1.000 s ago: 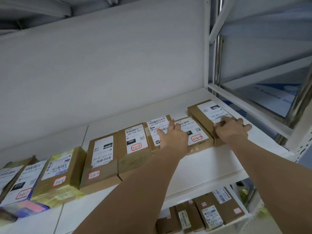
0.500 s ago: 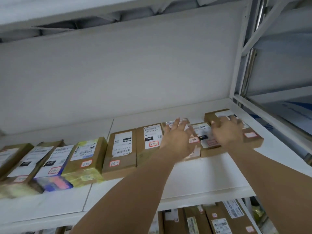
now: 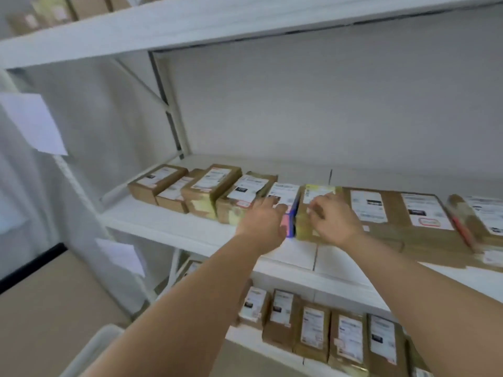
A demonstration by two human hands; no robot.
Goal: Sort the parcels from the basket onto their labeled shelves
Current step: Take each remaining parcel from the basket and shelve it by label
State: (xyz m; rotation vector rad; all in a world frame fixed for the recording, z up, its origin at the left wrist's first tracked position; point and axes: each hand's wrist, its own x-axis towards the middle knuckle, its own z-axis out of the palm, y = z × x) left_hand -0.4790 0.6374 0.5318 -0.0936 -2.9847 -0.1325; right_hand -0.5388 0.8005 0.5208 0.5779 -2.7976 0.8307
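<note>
Every white shipping label was too blurred to read. Brown cardboard parcels lay in a row on the white shelf (image 3: 168, 227). The left hand (image 3: 262, 223), fingers extended, rested on a blue-and-pink parcel (image 3: 290, 223). The right hand (image 3: 330, 219), fingers loosely bent, perhaps touching only, lay on the yellow-taped parcel (image 3: 307, 227) just beside it. More parcels (image 3: 313, 329) stood on the shelf below.

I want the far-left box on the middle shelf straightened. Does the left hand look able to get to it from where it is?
Probably yes. The left hand is already at the parcel row, and the shelf front along to the far-left box looks open, nothing standing before it.
</note>
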